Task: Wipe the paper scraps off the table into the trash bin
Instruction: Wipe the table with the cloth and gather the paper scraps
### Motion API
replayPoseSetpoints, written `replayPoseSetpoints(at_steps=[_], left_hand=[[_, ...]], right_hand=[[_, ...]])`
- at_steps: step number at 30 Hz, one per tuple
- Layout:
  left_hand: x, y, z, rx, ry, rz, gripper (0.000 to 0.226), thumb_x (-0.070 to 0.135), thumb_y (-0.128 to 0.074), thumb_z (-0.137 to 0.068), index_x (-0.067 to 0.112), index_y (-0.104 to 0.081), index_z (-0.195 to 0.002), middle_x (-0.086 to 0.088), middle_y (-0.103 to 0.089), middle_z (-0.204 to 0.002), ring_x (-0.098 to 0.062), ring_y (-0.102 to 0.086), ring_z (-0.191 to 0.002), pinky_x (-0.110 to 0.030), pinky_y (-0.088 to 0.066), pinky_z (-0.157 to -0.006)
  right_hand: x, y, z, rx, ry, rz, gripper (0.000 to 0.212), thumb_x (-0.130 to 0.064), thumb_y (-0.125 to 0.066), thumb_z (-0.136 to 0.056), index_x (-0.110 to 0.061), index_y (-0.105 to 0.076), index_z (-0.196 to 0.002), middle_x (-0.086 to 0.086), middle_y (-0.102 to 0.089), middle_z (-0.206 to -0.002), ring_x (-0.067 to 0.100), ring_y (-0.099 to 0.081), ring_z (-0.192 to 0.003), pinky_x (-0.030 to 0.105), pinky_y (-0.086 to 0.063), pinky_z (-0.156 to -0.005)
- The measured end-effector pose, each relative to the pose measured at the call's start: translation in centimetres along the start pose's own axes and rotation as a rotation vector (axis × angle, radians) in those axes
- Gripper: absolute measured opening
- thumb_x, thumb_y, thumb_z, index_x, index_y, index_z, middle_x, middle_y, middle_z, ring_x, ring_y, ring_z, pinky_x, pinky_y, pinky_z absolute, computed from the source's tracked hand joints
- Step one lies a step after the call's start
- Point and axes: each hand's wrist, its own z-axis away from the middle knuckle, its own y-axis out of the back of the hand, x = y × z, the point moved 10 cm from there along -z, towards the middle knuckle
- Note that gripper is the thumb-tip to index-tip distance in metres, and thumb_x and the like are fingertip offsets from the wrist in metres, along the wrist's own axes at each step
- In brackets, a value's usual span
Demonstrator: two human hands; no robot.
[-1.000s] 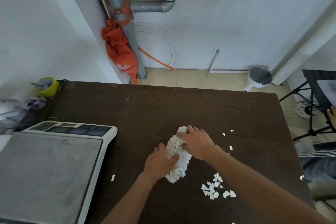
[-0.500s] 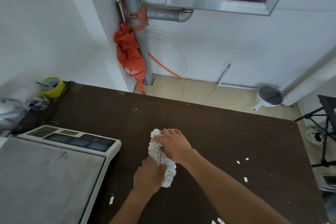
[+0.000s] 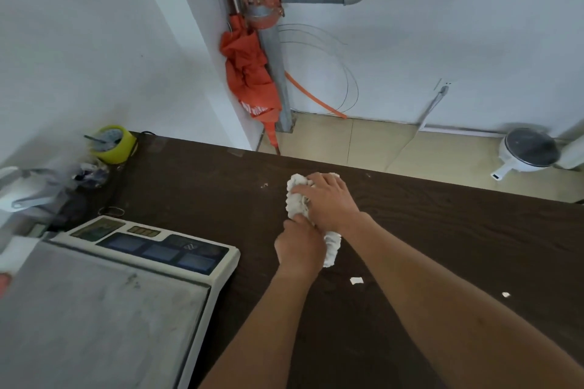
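Both grips are full of the same thing. The right hand point(image 3: 328, 199) curls its fingers over the upper end of a bunched white cloth point(image 3: 296, 199), and the left hand point(image 3: 300, 246) clutches the cloth's lower part just beneath it, the two hands touching. The cloth lies pressed on the dark worktop point(image 3: 458, 230), a little above the centre of the frame, near the far edge. Two paper scraps point(image 3: 356, 280) lie loose to the lower right of the hands: one just below the cloth's bottom end, the other well apart toward the right. A grey scale point(image 3: 126, 294) fills the lower left, and a yellow tape roll point(image 3: 115, 145) sits at the left.
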Motion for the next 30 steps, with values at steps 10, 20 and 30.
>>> replayPoseSetpoints(at_steps=[10, 20, 30], left_hand=[[4.4, 1.4, -3.0, 0.063, -0.046, 0.0, 0.053, 0.042, -0.039, -0.104, 0.0, -0.038, -0.135, -0.015, -0.054, -0.124, -0.025, -0.064, -0.102, -0.031, -0.046, -0.07], [14.0, 2.0, -3.3, 0.08, -0.117, 0.03, 0.049, 0.039, -0.041, -0.104, 0.001, -0.038, -0.135, -0.017, -0.054, -0.126, -0.029, -0.064, -0.104, -0.031, -0.038, -0.07], [23.9, 1.9, -1.8, 0.108, -0.24, -0.046, 0.049, 0.041, -0.042, -0.103, 0.002, -0.04, -0.133, -0.016, -0.054, -0.123, -0.029, -0.064, -0.1, -0.032, -0.04, -0.068]], right_hand=[[7.8, 1.2, 0.4, 0.092, -0.152, -0.101, 0.05, -0.027, -0.047, -0.099, -0.046, -0.037, -0.145, 0.002, -0.037, -0.148, 0.029, -0.03, -0.139, 0.045, -0.022, -0.116], [17.6, 2.7, 5.7, 0.136, -0.293, -0.18, 0.065, -0.021, -0.057, -0.092, -0.046, -0.034, -0.147, 0.002, -0.035, -0.149, 0.029, -0.029, -0.139, 0.045, -0.023, -0.117], [26.7, 3.5, 13.0, 0.224, -0.417, -0.247, 0.063, -0.02, -0.049, -0.092, -0.043, -0.033, -0.148, 0.004, -0.037, -0.147, 0.03, -0.034, -0.136, 0.044, -0.027, -0.112]])
